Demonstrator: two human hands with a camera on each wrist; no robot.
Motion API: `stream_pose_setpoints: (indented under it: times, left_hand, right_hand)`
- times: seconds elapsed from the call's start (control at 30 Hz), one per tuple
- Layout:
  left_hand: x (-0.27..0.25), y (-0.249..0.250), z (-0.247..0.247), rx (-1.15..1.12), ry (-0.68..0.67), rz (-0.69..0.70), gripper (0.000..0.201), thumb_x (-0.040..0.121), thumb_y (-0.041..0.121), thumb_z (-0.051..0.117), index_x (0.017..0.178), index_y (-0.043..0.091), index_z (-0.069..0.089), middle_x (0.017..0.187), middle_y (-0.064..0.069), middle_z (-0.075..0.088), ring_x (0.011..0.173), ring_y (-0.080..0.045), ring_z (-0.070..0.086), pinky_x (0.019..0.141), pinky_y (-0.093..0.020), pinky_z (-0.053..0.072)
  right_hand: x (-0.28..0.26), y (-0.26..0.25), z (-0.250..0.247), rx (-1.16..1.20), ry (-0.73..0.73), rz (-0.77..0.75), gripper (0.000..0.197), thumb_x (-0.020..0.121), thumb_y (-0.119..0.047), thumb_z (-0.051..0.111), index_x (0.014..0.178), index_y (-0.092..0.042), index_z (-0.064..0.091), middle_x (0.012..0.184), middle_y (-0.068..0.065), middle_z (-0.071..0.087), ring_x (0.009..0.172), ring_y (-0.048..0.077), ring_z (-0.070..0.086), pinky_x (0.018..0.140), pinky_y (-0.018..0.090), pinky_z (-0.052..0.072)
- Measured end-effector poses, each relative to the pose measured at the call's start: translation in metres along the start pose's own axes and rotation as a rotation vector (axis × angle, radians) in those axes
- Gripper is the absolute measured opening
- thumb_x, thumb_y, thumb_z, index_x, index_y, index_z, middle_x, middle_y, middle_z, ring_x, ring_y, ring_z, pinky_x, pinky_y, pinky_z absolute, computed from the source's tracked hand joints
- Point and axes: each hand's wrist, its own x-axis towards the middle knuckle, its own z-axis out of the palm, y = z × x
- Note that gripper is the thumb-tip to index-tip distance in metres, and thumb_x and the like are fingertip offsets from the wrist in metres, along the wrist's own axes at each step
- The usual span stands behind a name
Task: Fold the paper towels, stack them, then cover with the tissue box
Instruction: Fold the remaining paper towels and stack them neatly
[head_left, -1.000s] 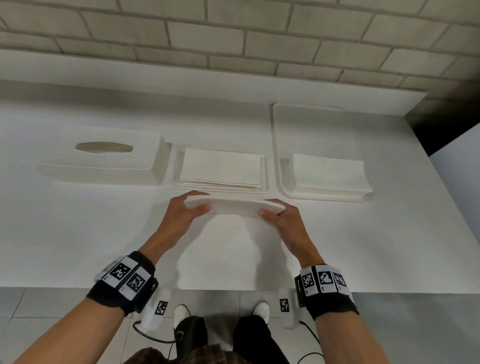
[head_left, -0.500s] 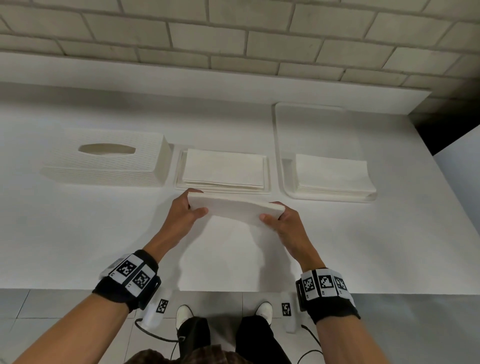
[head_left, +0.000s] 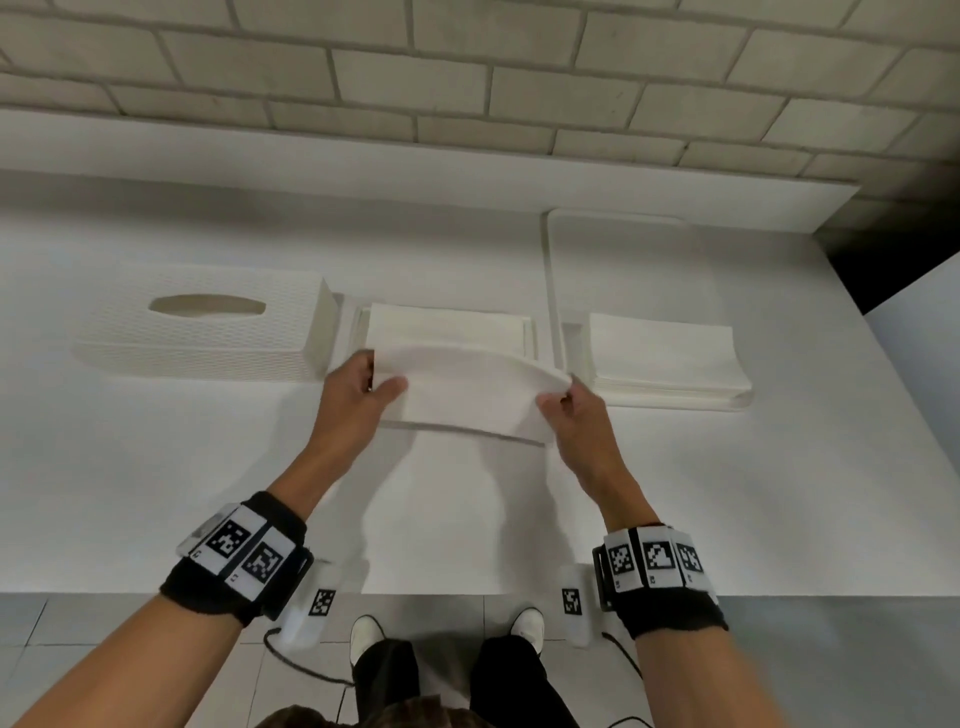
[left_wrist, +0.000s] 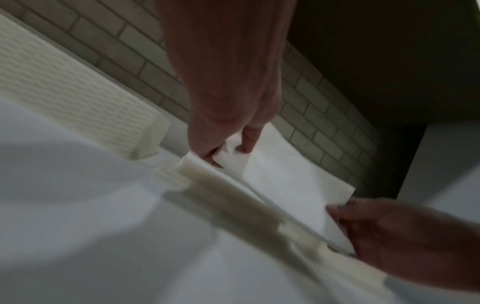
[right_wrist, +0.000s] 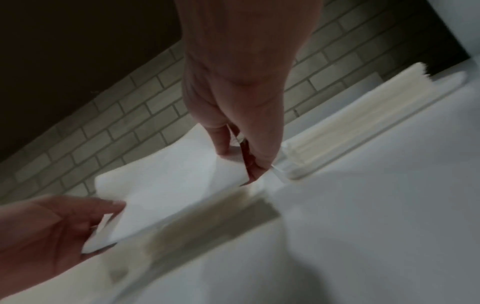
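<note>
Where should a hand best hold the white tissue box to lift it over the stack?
Probably by the two short ends of the tissue box, coming from above. It lies long and low with its opening on top, and its right end stands close beside the stacked towels.

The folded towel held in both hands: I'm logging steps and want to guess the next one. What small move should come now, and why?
Probably lower the folded towel onto the middle stack and let go. The left hand and right hand pinch its two ends, and it hangs just above that stack's near edge. The tissue box sits beside the stack, not yet covering it.
</note>
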Motion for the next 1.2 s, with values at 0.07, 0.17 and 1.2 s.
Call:
stream_pose_setpoints:
  times: [0.07, 0.17, 1.2]
  left_hand:
    - [0.02, 0.022, 0.001, -0.045, 0.08, 0.004, 0.022, 0.083, -0.002, 0.068, 0.095, 0.016, 0.063, 0.092, 0.002, 0.069, 0.086, -0.017, 0.065, 0.078, -0.024, 0.053]
    - [0.05, 0.044, 0.002, -0.01, 0.184, -0.025, 0.028, 0.078, -0.002, 0.071, 0.104, 0.008, 0.066, 0.092, -0.001, 0.069, 0.082, -0.014, 0.065, 0.072, -0.018, 0.052]
    - [0.071, 0.033, 0.046, 0.659, 0.311, 0.113, 0.051, 0.084, 0.006, 0.063, 0.133, 0.011, 0.051, 0.131, -0.013, 0.049, 0.121, -0.03, 0.044, 0.105, -0.033, 0.033]
  right_hand:
    - [0.019, -0.023, 0.004, 0.082, 0.075, -0.026, 0.021, 0.091, -0.005, 0.06, 0.106, -0.018, 0.058, 0.101, 0.005, 0.068, 0.09, 0.021, 0.064, 0.085, 0.035, 0.054]
    - [0.054, -0.051, 0.009, 0.091, 0.166, 0.014, 0.038, 0.087, -0.006, 0.068, 0.121, -0.015, 0.054, 0.104, 0.01, 0.07, 0.092, 0.023, 0.069, 0.083, 0.034, 0.057]
    - [0.084, -0.037, 0.018, -0.255, 0.303, -0.003, 0.037, 0.095, -0.016, 0.06, 0.131, -0.006, 0.056, 0.127, 0.012, 0.052, 0.104, 0.02, 0.058, 0.077, 0.014, 0.039]
